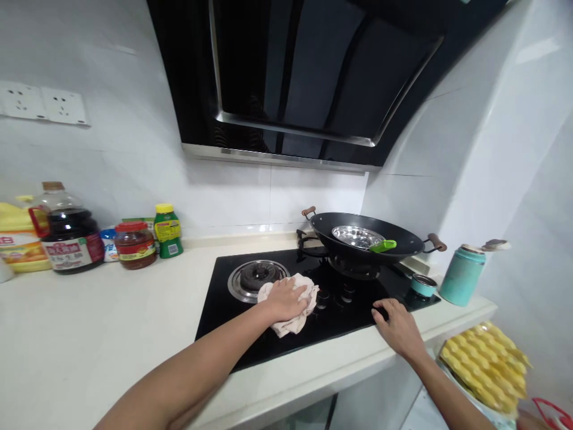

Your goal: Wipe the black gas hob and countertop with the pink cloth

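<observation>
My left grip (286,301) pressed the crumpled cloth (290,326) onto the stove (344,316), at four o'clock from the burner (258,275); the cloth's lower corner pointed to six, long axis unclear, middle hidden. Whether I clenched it, I couldn't tell. My right grip (396,325) curled narrowly.

From my remote station I note a back wall (129,125) of pale, grey-white tile, thin joints visible. Two white socket plates (43,104) are fitted side by side at far left. A glossy black range hood (313,83) with metal trim overhangs the cream countertop (111,325). Beneath, I record a grey cabinet front (373,394). The right-hand wall (519,131) carries a bright light reflection (537,50).
</observation>
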Motion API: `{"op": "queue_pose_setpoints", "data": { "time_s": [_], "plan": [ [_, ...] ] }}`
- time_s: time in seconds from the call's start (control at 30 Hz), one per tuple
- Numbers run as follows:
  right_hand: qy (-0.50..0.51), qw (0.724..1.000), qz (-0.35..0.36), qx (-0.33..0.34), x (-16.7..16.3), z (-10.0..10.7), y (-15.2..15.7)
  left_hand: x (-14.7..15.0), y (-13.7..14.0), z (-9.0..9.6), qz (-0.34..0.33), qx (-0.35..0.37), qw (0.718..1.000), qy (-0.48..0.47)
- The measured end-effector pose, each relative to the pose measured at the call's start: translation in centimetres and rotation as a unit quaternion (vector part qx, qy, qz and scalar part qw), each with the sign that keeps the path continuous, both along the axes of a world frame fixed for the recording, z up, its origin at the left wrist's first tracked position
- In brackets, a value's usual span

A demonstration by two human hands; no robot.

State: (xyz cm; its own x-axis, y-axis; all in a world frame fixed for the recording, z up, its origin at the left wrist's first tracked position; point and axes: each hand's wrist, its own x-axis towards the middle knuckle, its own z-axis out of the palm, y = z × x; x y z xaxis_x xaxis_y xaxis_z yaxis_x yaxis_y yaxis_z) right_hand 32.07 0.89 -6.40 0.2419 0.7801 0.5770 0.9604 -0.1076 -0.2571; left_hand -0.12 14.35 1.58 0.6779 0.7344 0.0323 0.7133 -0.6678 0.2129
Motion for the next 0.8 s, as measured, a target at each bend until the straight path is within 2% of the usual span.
{"op": "queue_pose_setpoints", "data": {
  "time_s": [0.2, 0.4, 0.6, 0.7, 0.8],
  "plan": [
    [-0.008, 1.0, -0.013, 0.001, -0.2, 0.0, 0.1, -1.7, -3.8, 0.0, -0.054, -0.025, 0.998, 0.01],
    [-0.018, 1.0, -0.015, -0.005, -0.2, -0.1, 0.1, -2.0, -6.5, 0.6, -0.063, -0.064, 0.996, 0.0],
    [-0.038, 0.999, -0.005, 0.003, 0.6, -0.9, 0.5, -2.3, -9.2, -0.1, -0.11, -0.1, 0.989, -0.019],
    [-0.04, 0.999, -0.005, -0.005, 1.0, -1.1, 0.6, -2.2, -9.8, -0.3, -0.132, -0.099, 0.985, -0.039],
    [-0.032, 0.999, -0.002, -0.016, 1.1, -1.1, 0.5, -2.3, -9.1, -0.2, -0.147, -0.091, 0.984, -0.041]
  ]
}}
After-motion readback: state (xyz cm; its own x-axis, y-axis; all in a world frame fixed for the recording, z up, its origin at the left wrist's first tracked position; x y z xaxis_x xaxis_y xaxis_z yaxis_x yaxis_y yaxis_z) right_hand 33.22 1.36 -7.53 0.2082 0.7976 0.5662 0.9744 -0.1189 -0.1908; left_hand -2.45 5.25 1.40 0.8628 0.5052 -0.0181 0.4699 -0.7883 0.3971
